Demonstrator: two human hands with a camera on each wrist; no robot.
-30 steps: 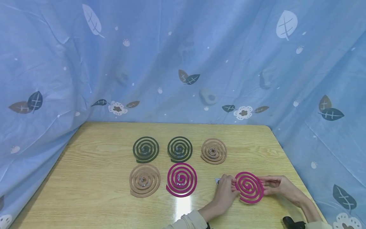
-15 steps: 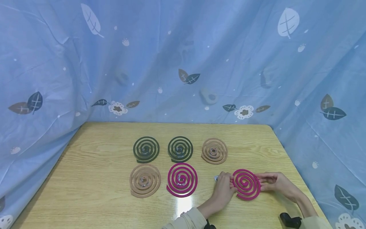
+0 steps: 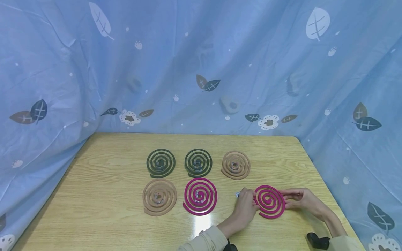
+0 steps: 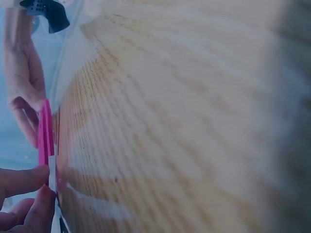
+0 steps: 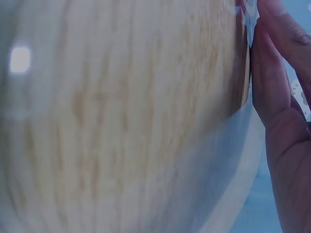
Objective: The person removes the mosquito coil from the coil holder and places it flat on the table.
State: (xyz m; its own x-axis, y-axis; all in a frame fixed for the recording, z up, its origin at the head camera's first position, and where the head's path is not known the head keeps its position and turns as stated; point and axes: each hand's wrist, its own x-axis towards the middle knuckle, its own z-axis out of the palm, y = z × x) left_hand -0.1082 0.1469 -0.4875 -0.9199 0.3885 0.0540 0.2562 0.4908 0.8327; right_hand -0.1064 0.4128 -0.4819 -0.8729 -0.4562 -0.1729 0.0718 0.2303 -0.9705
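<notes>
A magenta spiral mosquito coil (image 3: 269, 202) is held slightly tilted over the right part of the table. My left hand (image 3: 245, 209) pinches its left edge between thumb and fingers. At the opposite edge, my right hand (image 3: 306, 202) grips it with fingers and thumb. In the left wrist view the coil (image 4: 45, 131) appears edge-on, between the right hand (image 4: 24, 77) and the left fingertips (image 4: 36, 179). The right wrist view catches my right hand (image 5: 282, 97) at its side. A small shiny piece (image 3: 237, 194), mostly hidden, pokes out behind my left hand.
Several more coils lie on the wooden table (image 3: 103, 195): two dark green (image 3: 161, 164) and a tan one (image 3: 235, 165) at the back; a tan one (image 3: 159, 197) and a magenta one (image 3: 200, 196) in front. Small shiny pieces show at their centres. A blue curtain (image 3: 201, 69) surrounds the table.
Both hands and the held magenta coil have shifted a little left and away from me, mostly in the first half second. The other coils stay where they were.
</notes>
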